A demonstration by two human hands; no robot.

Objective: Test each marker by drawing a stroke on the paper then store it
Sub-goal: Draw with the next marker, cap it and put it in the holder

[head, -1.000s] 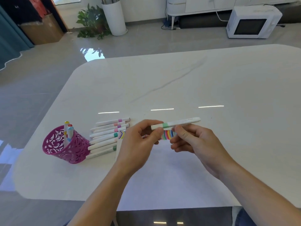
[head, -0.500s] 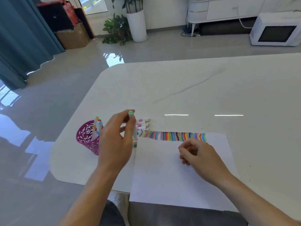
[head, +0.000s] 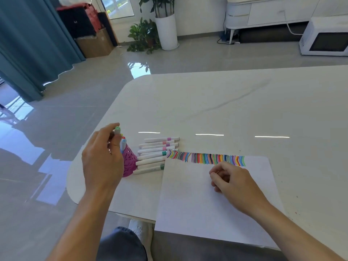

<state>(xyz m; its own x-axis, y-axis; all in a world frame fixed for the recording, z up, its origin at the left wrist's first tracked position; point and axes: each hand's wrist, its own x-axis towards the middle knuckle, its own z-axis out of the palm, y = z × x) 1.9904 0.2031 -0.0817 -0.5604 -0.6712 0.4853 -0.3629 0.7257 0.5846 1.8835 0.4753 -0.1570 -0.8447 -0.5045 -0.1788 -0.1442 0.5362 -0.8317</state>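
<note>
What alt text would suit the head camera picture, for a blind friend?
A left hand holds a green-capped marker upright over a pink cup already holding markers. More markers lie in a row on the white table beside a paper sheet topped with coloured strokes, where the right hand rests.

One head-worn wide-angle camera looks forward and down, close over the table (head: 207, 102) edge.

The white table (head: 226, 102) bears paper (head: 197, 204), markers (head: 156, 153), pink cup (head: 130, 162).
</note>
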